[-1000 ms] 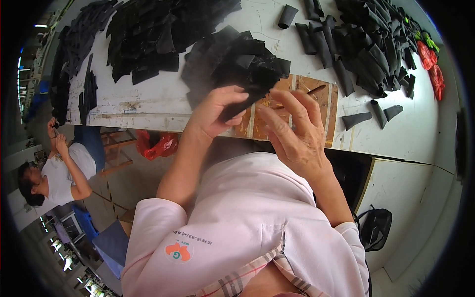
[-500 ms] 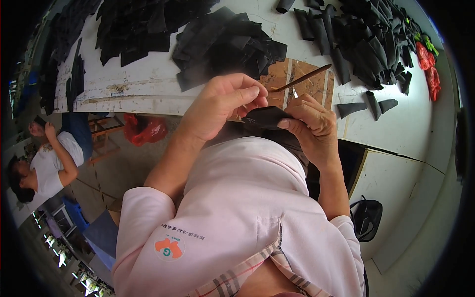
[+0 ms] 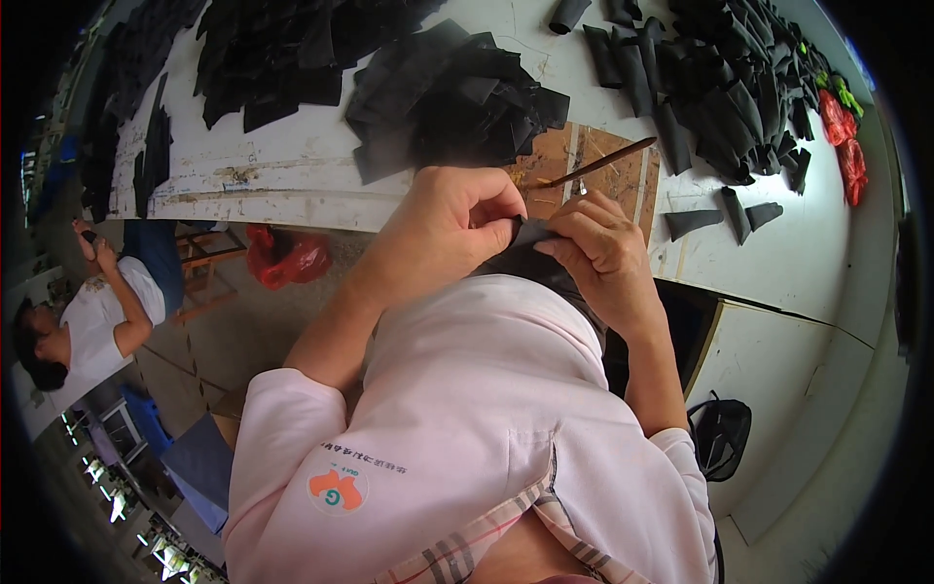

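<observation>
Between my hands, close in front of my body, is a small piece of black fabric (image 3: pixel 528 234). My left hand (image 3: pixel 452 224) pinches its left edge between thumb and fingertips. The opposite edge is gripped by my right hand (image 3: pixel 603 251), thumb below and fingers curled over. Part of the piece is hidden behind the fingers. Just beyond the hands, a thin dark brown stick (image 3: pixel 608 161) lies slanted over a worn brown board (image 3: pixel 574 146). A heap of flat black pieces (image 3: pixel 438 102) lies on the table past my left hand.
The white table (image 3: pixel 778 263) carries another flat black heap (image 3: pixel 272 58) at far left and a pile of rolled black pieces (image 3: pixel 720 88) at far right. Red plastic bags (image 3: pixel 844 141) sit by the right wall. At left, another person (image 3: pixel 107 307) holds a small dark object.
My left hand has come down and closed on the black piece's left edge; before, its fingers were raised above it. The piece has turned slightly and is now held from both sides.
</observation>
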Motion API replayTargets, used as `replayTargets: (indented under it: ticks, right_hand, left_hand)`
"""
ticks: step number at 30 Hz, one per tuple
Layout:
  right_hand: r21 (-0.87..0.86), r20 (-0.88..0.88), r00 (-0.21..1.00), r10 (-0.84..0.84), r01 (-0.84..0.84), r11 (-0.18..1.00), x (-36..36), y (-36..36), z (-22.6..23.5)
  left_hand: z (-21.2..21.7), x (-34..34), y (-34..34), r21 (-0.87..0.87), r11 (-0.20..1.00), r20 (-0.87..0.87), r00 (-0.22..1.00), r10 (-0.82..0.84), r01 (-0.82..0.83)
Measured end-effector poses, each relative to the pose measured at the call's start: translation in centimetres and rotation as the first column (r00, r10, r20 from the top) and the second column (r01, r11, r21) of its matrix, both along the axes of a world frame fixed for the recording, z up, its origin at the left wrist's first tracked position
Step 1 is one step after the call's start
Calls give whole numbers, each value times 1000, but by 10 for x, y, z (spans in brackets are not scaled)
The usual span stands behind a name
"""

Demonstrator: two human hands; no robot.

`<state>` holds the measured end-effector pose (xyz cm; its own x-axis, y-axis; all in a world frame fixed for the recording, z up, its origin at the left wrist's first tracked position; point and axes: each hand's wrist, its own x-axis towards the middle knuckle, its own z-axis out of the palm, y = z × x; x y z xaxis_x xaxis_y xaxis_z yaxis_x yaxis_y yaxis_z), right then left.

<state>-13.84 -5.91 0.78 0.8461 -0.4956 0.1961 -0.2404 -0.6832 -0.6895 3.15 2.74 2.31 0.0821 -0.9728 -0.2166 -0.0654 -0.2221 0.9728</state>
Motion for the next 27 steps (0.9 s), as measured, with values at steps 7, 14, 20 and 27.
replayTargets:
  ticks: [7, 14, 20, 27]
  right_hand:
    - [479, 279, 902, -328, 165, 862, 7, 23, 6]
    - [94, 283, 878, -386, 375, 922, 21, 22, -4]
    - [428, 218, 854, -473, 352, 832, 24, 15, -22]
    - [984, 81, 886, -457, -145, -105, 13, 14, -12]
  left_hand:
    - [-12, -46, 4, -337, 864, 0, 917, 398, -375]
    - [-23, -46, -1, -621, 730, 388, 697, 602, -285]
    - [-25, -24, -2, 134, 912, -695, 619, 365, -388]
    - [-30, -27, -1, -65, 920, -279, 892, 356, -387]
